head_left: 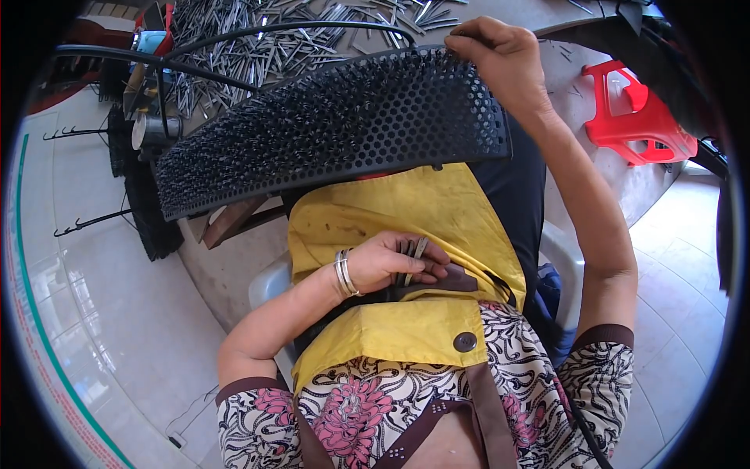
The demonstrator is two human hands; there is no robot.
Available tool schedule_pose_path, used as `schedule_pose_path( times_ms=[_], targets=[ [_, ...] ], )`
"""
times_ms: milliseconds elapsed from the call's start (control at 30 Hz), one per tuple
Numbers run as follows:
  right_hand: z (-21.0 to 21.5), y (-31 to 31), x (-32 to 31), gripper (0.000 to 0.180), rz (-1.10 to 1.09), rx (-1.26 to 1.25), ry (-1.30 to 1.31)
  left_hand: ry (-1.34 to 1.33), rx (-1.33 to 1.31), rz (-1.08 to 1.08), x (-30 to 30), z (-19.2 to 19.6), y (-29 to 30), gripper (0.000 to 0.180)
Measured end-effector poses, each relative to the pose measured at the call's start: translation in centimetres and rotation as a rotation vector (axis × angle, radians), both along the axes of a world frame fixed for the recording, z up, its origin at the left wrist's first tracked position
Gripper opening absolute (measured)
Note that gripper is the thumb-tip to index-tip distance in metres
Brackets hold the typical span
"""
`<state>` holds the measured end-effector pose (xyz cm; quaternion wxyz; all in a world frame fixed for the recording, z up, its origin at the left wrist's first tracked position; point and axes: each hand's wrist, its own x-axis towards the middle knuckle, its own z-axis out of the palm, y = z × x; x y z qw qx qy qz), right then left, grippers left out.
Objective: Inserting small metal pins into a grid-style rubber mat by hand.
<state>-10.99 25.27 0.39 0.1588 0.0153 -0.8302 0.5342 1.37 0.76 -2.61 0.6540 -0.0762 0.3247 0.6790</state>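
Observation:
A long, curved black perforated panel (422, 113) lies across the far side of my lap. Thin dark strips stand densely in the holes over its left and middle parts, while many holes toward its right show bare. My right hand (504, 62) is at the panel's far right corner, thumb and forefinger pinched together at the edge; whatever is between them is too small to make out. Close to my waist, my left hand (394, 262) is closed around several short, flat metal strips (416, 258), above the yellow apron (406, 211).
Beyond the panel, a big pile of loose metal strips (305, 51) covers the table. A bent black rod frame (211, 74) rises over it, near a metal can (156, 129). Black panels with hooked rods (148, 195) are at the left. A red plastic stool (629, 117) stands at the right.

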Motion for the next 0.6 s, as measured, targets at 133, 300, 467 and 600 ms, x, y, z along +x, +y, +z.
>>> schedule_pose_path(
  times_ms=[133,300,467,600],
  targets=[
    [0.2,0.2,0.1,0.012,0.089,0.093,0.060,0.008,0.007,0.006,0.0,-0.1,-0.1,0.028],
    [0.6,0.4,0.1,0.009,0.317,0.120,0.065,-0.006,0.032,0.006,0.0,-0.2,-0.1,0.028],
    [0.1,-0.8,0.2,0.010,0.213,0.233,0.061,0.001,0.093,-0.005,0.1,-0.5,-0.5,0.033],
    [0.3,-1.6,0.1,0.011,0.101,0.605,0.304,-0.025,0.106,0.019,0.1,-0.7,-0.5,0.031]
  ],
)
